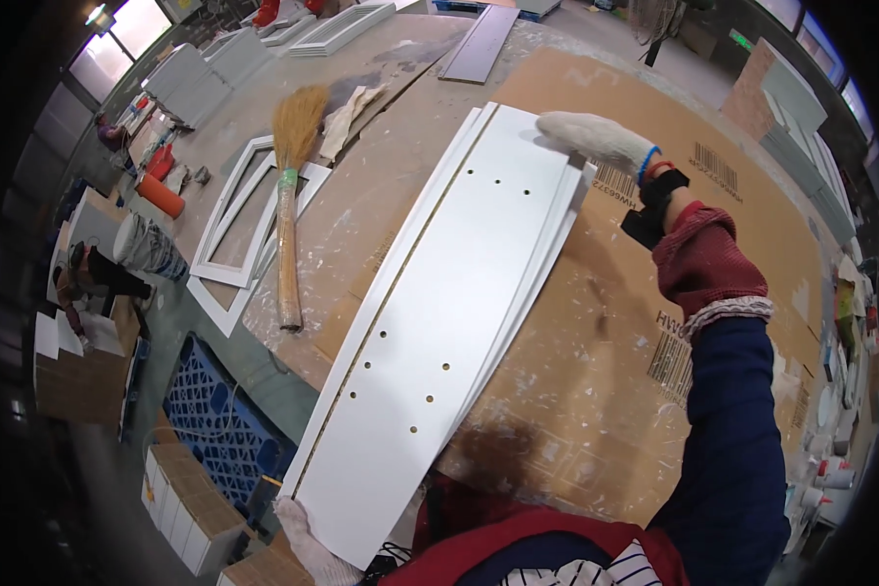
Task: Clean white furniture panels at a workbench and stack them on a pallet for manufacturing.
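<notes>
A long white panel [439,293] with a groove along its left side and several drilled holes lies slantwise before me, on top of other white panels [547,264] whose edges show at its right. My left hand [308,547], in a pale knit glove, grips the near left corner; its fingers are partly hidden under the board. At the far right corner my right hand [601,137], in a white glove, is wrapped over the edge, the thumb side hidden. A black strap [659,210] circles the right wrist.
Cardboard sheets [596,391] cover the worktable. A straw brush [288,215] and white frames [234,215] lie left of the panels. A grey board [481,44] rests at the far edge. Blue pallet [220,420] and stacked boards [200,518] stand lower left; another person [98,273] is beyond.
</notes>
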### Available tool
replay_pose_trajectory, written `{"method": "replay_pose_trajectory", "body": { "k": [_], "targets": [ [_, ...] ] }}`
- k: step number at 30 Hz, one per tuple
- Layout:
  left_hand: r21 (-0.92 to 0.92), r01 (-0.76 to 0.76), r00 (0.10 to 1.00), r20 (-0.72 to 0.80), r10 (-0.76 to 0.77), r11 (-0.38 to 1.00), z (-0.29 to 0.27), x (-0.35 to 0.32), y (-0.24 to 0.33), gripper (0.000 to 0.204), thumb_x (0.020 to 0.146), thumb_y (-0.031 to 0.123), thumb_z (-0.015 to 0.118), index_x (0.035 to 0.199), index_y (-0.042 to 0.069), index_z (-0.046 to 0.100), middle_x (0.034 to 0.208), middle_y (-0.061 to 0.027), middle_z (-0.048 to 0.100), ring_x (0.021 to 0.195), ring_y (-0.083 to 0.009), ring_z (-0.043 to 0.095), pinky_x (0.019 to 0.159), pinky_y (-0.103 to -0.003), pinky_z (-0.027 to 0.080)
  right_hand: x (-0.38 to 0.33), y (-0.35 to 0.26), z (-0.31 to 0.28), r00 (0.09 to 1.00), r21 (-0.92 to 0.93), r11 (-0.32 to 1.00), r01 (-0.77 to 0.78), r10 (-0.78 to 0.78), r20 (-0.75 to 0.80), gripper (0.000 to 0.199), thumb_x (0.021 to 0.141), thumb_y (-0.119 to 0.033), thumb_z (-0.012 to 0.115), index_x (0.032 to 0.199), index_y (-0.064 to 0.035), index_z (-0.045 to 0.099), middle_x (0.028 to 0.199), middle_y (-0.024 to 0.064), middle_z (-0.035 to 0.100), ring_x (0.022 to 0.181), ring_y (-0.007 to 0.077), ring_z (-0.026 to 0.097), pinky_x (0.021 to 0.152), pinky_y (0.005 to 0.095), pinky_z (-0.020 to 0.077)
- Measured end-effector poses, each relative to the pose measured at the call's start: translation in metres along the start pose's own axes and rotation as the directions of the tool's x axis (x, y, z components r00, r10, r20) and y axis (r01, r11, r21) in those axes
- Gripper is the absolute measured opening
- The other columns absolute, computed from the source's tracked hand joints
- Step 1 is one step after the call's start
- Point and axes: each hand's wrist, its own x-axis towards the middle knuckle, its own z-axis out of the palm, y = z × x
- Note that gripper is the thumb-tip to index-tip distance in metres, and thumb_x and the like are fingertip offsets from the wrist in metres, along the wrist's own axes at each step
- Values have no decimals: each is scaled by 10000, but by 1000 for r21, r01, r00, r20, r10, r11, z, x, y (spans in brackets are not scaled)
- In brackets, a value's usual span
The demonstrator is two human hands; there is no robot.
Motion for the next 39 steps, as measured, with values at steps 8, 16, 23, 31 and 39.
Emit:
{"method": "replay_pose_trajectory", "body": {
  "k": [8, 16, 23, 31, 39],
  "targets": [
    [12, -27, 1000, 6, 27, 1000, 12, -7, 1, 677, 959, 534, 376, 1348, -20, 392, 1308, -192, 488, 1112, -284, 515, 938, -369, 424, 26, 38, 0, 969, 274, 932, -239, 247, 3, 816, 866, -708, 372, 1229, -1, 557, 1136, 115, 616, 943, 175, 588, 854, 305, 465],
    [396, -381, 924, 142, 354, 836, -48, 33, -24, 626, 991, 495, 302, 1349, -16, 347, 1316, -145, 445, 1200, -202, 447, 1023, -344, 380, -4, 26, -2, 979, 363, 910, -199, 165, 122, 698, 904, -632, 417, 1119, 6, 600, 993, 54, 626, 873, 116, 575, 822, 255, 474],
    [-256, -5, 923, 370, 103, 967, -22, 33, 17, 666, 949, 576, 349, 1326, 30, 403, 1236, -113, 517, 1047, -180, 554, 837, -309, 513, -56, 47, -12, 968, 188, 950, -249, 241, 63, 800, 891, -675, 360, 1273, 12, 513, 1224, 149, 572, 1074, 233, 551, 962, 318, 402],
    [-160, -75, 954, 277, 118, 984, -29, 42, 10, 730, 931, 630, 314, 1337, 30, 403, 1238, -121, 509, 1076, -203, 527, 895, -333, 470, -46, 91, 9, 934, 510, 784, -353, 332, 135, 825, 903, -676, 327, 1302, 29, 482, 1212, 131, 567, 1083, 168, 517, 932, 272, 410],
    [-227, -46, 958, 266, 107, 973, -37, 73, 14, 786, 900, 671, 343, 1319, 10, 422, 1235, -156, 512, 1072, -227, 534, 871, -338, 477, -92, 101, 9, 943, 598, 729, -333, 264, 203, 688, 959, -568, 338, 1318, 7, 457, 1259, 112, 536, 1101, 180, 516, 957, 288, 408]
  ]
}}
